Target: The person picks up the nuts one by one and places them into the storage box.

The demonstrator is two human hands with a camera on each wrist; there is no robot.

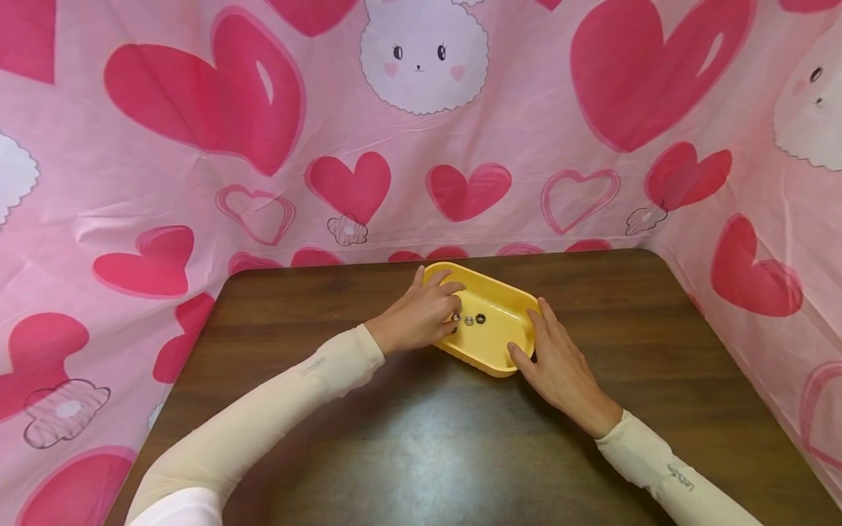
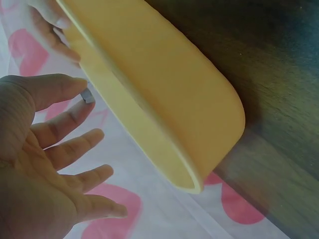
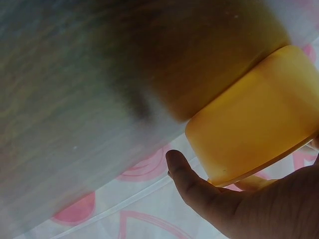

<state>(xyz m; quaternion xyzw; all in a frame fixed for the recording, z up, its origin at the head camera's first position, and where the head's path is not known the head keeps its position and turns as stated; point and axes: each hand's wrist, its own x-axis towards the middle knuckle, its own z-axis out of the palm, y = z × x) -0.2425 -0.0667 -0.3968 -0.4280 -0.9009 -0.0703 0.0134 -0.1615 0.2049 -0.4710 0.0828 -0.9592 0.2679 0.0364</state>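
A yellow plastic tray (image 1: 490, 352) with rounded corners sits on the table in the head view. Over its left end is my left hand (image 1: 419, 314), thumb and index fingertip pinching a small metal nut (image 2: 87, 94), seen edge-on in the left wrist view. The other fingers of that hand are spread. On the tray floor, close by those fingertips, lie a silver nut (image 1: 469, 321) and a darker nut (image 1: 481, 318). My right hand (image 1: 562, 365) holds the tray's right end, its thumb over the near rim and its fingers at the right rim.
The dark wood-grain table (image 1: 408, 446) extends around the tray on all sides. Behind it and at both sides hangs a pink cloth (image 1: 408, 139) printed with hearts, reaching down to the table's back edge.
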